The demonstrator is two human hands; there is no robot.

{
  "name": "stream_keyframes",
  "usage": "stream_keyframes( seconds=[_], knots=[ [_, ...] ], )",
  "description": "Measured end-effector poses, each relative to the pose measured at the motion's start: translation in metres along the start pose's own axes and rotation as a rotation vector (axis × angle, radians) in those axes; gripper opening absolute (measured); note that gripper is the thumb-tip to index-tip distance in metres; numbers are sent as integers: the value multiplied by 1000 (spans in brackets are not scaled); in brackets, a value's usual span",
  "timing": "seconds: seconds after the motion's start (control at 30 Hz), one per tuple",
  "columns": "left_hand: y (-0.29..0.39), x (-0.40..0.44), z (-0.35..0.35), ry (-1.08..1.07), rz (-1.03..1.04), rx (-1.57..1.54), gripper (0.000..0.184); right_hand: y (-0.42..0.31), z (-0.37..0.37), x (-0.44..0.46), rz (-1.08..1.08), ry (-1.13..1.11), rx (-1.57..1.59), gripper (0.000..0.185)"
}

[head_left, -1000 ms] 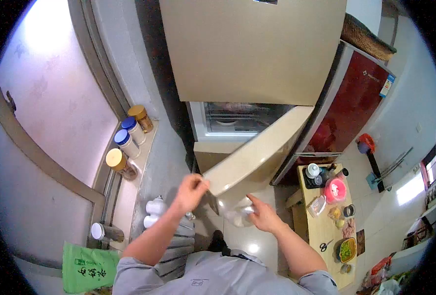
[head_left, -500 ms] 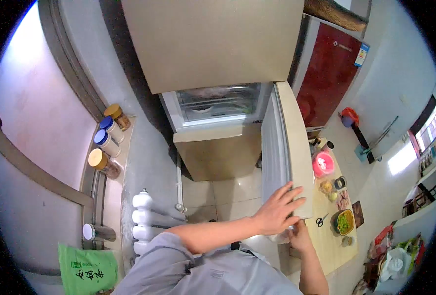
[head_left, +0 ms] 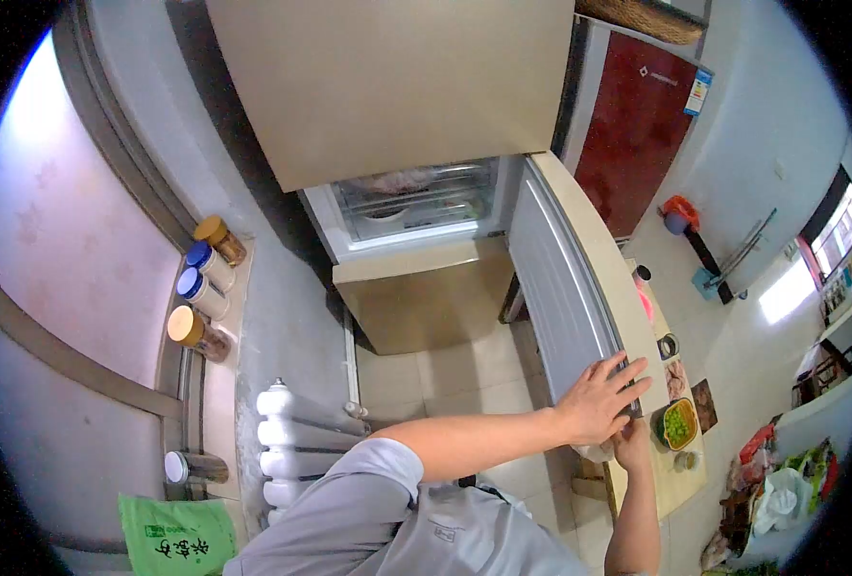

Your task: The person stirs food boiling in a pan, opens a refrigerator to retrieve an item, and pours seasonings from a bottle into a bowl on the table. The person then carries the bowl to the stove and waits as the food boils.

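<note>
My left hand (head_left: pixel 602 396) reaches across my body, its fingers spread over the free edge of the middle fridge door (head_left: pixel 570 278). Just below the end of that door is my right hand (head_left: pixel 633 445), its fingers curled. Beside it shows a pale, translucent thing (head_left: pixel 594 452), mostly hidden by my hands, so its kind is unclear. The door stands ajar on the beige fridge (head_left: pixel 397 86). Inside the compartment (head_left: pixel 416 204) are clear drawer fronts with a white bowl and wrapped food behind them.
A wooden table (head_left: pixel 680 485) with a bowl of green pieces (head_left: pixel 676 424) stands right of the door. Lidded jars (head_left: pixel 200 332) and a green bag (head_left: pixel 178 534) line the left sill, above a white radiator (head_left: pixel 301 437). Bags (head_left: pixel 781 499) lie at lower right.
The fridge door has swung wider, to the right, and now covers more of the table. Both my hands have moved right along with its edge.
</note>
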State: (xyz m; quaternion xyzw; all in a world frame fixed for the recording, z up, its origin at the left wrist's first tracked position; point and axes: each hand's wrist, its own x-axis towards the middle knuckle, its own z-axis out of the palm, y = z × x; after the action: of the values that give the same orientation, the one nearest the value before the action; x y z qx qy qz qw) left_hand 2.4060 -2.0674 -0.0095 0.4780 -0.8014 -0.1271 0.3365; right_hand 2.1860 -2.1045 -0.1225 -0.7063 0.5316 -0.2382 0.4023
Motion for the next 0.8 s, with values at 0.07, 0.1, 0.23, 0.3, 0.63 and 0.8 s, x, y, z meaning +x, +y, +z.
stream_keyframes(
  seconds=[0.07,0.1,0.23,0.3,0.63,0.8],
  knots=[
    [-1,1,1,7,-1,4,69,-11,-3,-3,47,10,-104,42],
    [-1,1,1,11,-1,6,70,-18,-4,-4,71,15,-157,44],
    [-2,3,2,16,18,25,72,-16,-3,-3,57,27,16,39],
    [-3,4,2,4,23,28,72,-23,-6,-6,46,14,-33,37],
    [-14,-37,-42,36,-39,-36,62,-43,21,-33,-16,-202,-8,36],
    [-22,-107,-116,111,-250,74,59,-83,72,-31,-103,-397,-90,52]
  ],
)
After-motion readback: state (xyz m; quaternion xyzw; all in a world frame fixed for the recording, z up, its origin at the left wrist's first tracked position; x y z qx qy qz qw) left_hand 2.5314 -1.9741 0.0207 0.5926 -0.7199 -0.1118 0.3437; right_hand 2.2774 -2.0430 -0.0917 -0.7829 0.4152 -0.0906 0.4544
